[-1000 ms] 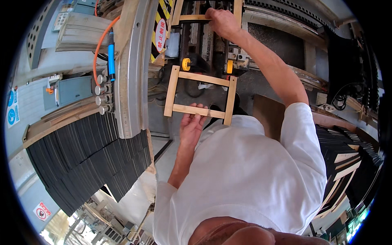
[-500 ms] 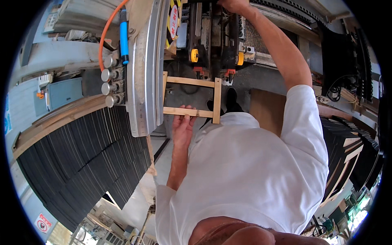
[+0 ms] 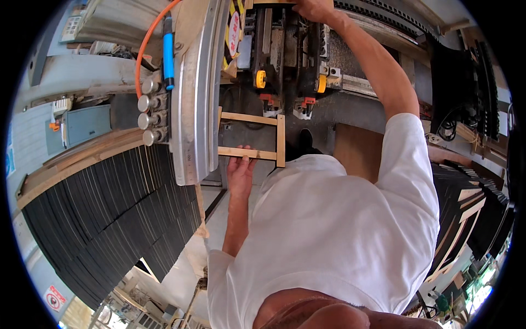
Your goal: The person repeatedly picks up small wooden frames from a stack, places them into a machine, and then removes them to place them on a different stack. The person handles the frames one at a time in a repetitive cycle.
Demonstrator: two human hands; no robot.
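Observation:
My left hand (image 3: 240, 171) is closed on the near rail of a pale wooden frame (image 3: 280, 141), thumb and fingers pinching the rail. Beside a long silver metal beam (image 3: 192, 93), the frame is held level, its left end partly hidden by the beam. My right hand (image 3: 313, 9) reaches far forward over a machine (image 3: 268, 44) and is cut by the top edge of the view. Its fingers curl at a pale wooden strip (image 3: 268, 1), only a sliver of which shows; what exactly they grip is hidden.
Yellow knobs (image 3: 261, 79) and red-tipped parts (image 3: 304, 105) stick out from the machine toward me. Stacked dark boards (image 3: 115, 214) stand at the left, more dark pieces (image 3: 455, 208) at the right. An orange hose (image 3: 143, 52) and round metal fittings (image 3: 148, 104) flank the beam.
The wooden frame in my left hand has slid a little left, further behind the metal beam. A pale wooden strip now shows by my right hand, and the view has shifted slightly.

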